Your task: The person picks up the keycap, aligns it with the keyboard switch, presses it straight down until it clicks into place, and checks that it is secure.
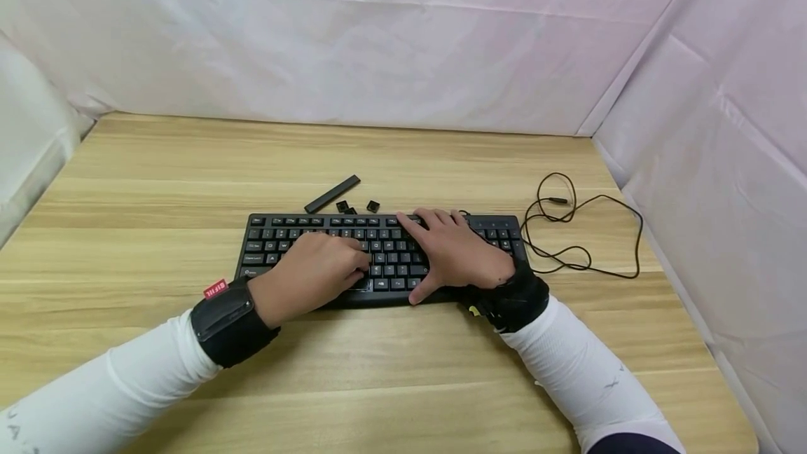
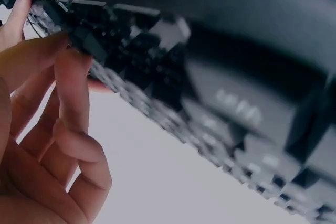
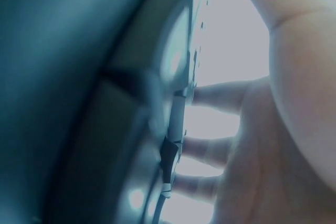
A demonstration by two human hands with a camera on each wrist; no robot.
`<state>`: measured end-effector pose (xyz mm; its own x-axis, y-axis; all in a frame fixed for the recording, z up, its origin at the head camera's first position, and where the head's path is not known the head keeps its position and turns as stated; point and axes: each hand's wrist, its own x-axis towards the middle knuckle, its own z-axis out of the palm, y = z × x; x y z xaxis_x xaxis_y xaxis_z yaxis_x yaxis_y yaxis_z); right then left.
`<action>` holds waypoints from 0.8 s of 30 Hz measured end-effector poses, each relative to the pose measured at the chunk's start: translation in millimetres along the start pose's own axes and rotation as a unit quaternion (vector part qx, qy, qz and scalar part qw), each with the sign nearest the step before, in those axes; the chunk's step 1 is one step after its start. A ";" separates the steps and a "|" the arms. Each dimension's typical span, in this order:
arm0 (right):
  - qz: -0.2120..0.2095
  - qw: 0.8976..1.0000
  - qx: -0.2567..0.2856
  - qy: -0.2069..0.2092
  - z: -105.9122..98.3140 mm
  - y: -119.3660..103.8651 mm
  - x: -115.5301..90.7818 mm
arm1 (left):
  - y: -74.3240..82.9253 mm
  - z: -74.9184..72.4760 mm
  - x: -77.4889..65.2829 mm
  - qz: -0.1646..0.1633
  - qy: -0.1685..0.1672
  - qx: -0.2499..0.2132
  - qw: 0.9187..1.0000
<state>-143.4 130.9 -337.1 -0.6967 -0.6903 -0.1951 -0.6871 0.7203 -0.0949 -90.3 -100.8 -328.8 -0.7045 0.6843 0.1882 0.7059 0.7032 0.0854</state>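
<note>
Black plastic keyboard [image 1: 396,272] | left hand [image 1: 312,268] — curled, pinching blocky keycap [image 2: 90,43] | right hand [image 1: 457,254] — fingers splayed across it

Soft, even light fills the head view, with a faint shadow on the table [image 1: 265,391] at lower left. From the left wrist, the keyboard [image 2: 199,82] blurs toward upper right; from the right wrist, white glare separates the fingers [image 3: 223,96] amid a bluish cast.

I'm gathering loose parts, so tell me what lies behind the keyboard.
Behind the keyboard: a long black bar, small black keycaps, a bit of cable. What the keyboard itself covers there can't be seen.
</note>
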 end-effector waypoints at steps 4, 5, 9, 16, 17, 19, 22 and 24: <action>-0.004 1.000 0.002 0.000 -0.7 -0.5 -0.4 | 0.7 -0.8 -1.2 -0.011 0.004 -0.014 1.000; -0.004 1.000 0.003 0.000 -0.9 -0.7 -0.4 | 0.8 -0.9 -1.4 -0.013 0.004 -0.020 1.000; -0.001 1.000 -0.001 0.001 -1.5 -0.9 0.2 | 1.1 -1.1 -1.2 -0.013 0.010 -0.030 0.999; 0.001 1.000 0.005 -0.001 -0.1 0.3 -0.2 | 2.5 2.0 -0.1 0.001 0.008 -0.019 1.000; 0.001 1.000 0.007 -0.001 0.1 0.4 -0.3 | 2.8 2.8 -0.1 0.004 0.005 -0.014 1.000; 0.003 1.000 0.010 0.000 0.0 0.3 -0.2 | 3.6 4.2 -0.2 0.011 -0.001 0.001 1.000; -0.001 1.000 0.012 0.004 -0.3 0.1 0.0 | 4.6 5.3 -1.1 0.018 -0.009 0.027 0.999; -0.004 1.000 0.008 0.004 0.0 -0.2 0.4 | 4.5 4.1 -2.1 0.021 -0.011 0.036 0.999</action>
<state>-143.5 130.4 -337.2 -0.6923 -0.6971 -0.1864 -0.6899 0.7152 -0.1119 -85.9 -98.2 -332.8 -0.6771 0.7164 0.1682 0.7277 0.6859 0.0078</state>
